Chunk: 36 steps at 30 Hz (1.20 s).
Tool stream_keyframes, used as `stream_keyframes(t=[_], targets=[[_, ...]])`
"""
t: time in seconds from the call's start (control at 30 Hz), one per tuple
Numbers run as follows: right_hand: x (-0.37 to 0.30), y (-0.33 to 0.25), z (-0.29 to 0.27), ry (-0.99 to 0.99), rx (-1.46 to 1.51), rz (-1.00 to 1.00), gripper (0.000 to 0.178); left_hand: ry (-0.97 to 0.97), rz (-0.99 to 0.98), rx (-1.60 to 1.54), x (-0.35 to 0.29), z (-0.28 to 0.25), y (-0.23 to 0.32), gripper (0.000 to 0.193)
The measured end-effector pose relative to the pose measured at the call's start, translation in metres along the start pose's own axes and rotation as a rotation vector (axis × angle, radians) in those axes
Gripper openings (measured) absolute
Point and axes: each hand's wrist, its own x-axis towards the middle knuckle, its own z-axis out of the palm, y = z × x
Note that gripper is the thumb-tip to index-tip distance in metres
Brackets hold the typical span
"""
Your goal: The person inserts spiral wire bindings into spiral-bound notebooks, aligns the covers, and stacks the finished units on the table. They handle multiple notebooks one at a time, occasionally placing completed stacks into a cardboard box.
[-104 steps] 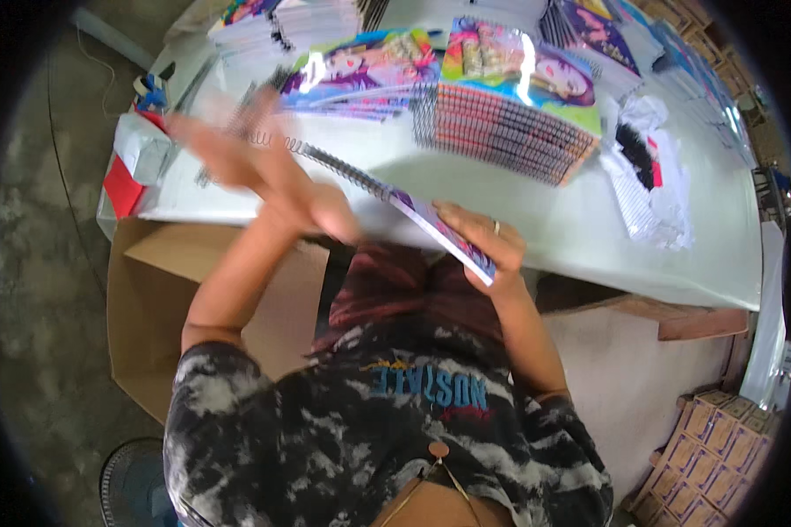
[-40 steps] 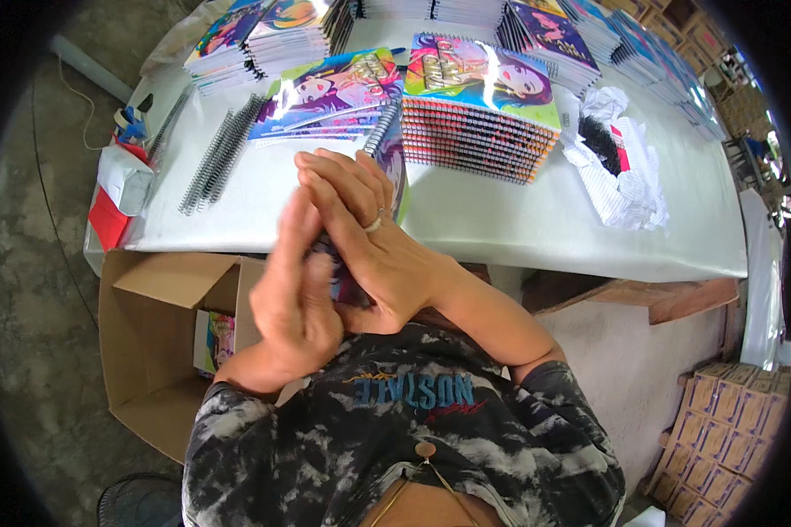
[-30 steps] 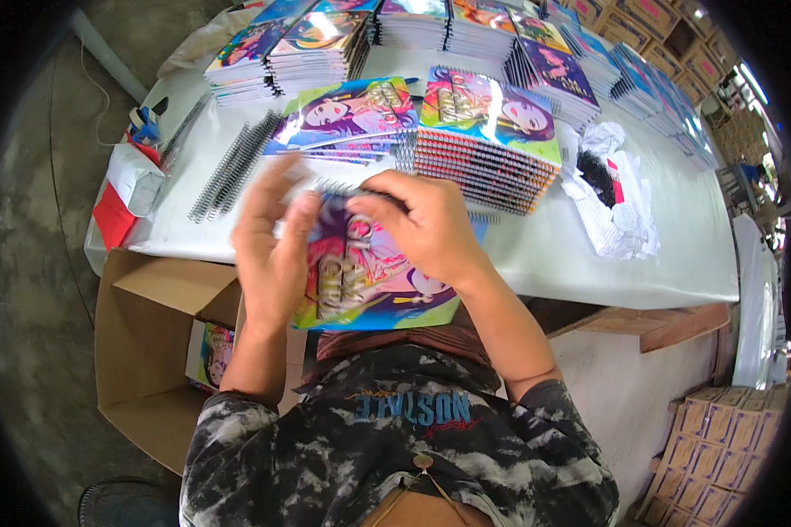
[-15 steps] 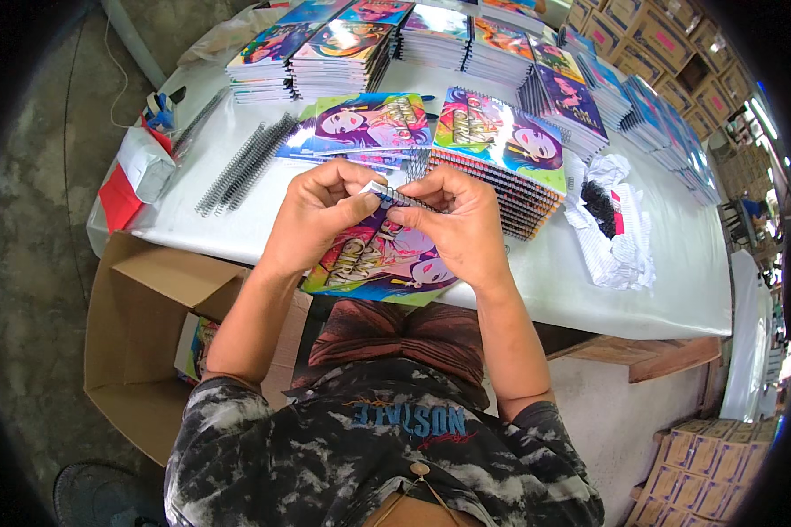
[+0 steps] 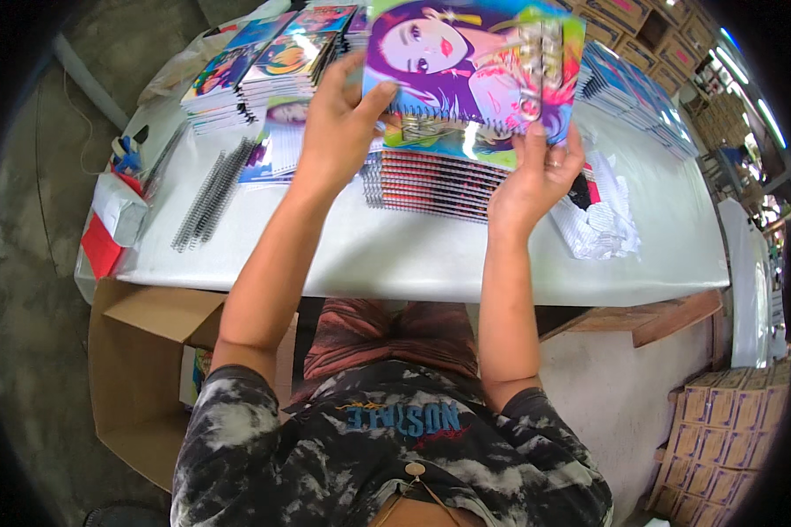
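Note:
A spiral notebook (image 5: 466, 66) with a colourful cover of a dark-haired figure is held up over the far middle of the table. My left hand (image 5: 341, 127) grips its left side, thumb on the cover. At the lower right corner, my right hand (image 5: 534, 180) pinches it, also with the thumb in front. Its black coil runs along the edge nearer me. Just below and partly hidden by it is a stack of bound spiral notebooks (image 5: 439, 186). Left of that stack, beside my left forearm, lie covered page blocks (image 5: 281, 158) and a bundle of loose wire coils (image 5: 213, 200).
Piles of notebooks (image 5: 281, 66) stand at the back left, others (image 5: 628, 97) at the back right. Crumpled striped paper (image 5: 602, 220) lies at right on the white table (image 5: 395, 263). An open carton (image 5: 136, 378) stands below left; stacked boxes (image 5: 721, 430) are lower right.
Both hands have moved forward and up from the table's front edge with the notebook. It has been turned, so its coil now faces me. The view has shifted slightly.

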Motion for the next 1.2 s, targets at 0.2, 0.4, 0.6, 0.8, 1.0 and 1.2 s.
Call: stream_keyframes(t=[0.2, 0.4, 0.6, 0.8, 1.0, 1.2], targets=[[-0.005, 0.071, -0.074, -0.132, -0.819, 0.023, 0.047, 0.166, 0.123, 1.011, -0.002, 0.023, -0.068, 0.024], [-0.017, 0.056, -0.073, -0.134, -0.583, -0.008, 0.057, 0.392, 0.545, 0.978, 0.044, -0.039, -0.083, 0.034], [-0.068, 0.044, -0.088, -0.185, -0.727, -0.176, 0.06, 0.042, 0.625, 1.178, 0.112, -0.06, -0.098, 0.05], [-0.103, 0.043, -0.099, -0.315, -0.942, -0.141, 0.06, -0.368, 0.241, 1.17, 0.174, -0.034, -0.168, 0.053], [-0.108, 0.046, -0.1, -0.302, -1.014, -0.237, 0.043, -0.72, 0.178, 1.028, 0.227, 0.0, -0.239, 0.065], [-0.107, 0.045, -0.103, -0.38, -1.099, -0.256, 0.031, -0.777, 0.084, 1.334, 0.221, 0.04, -0.247, 0.04]])
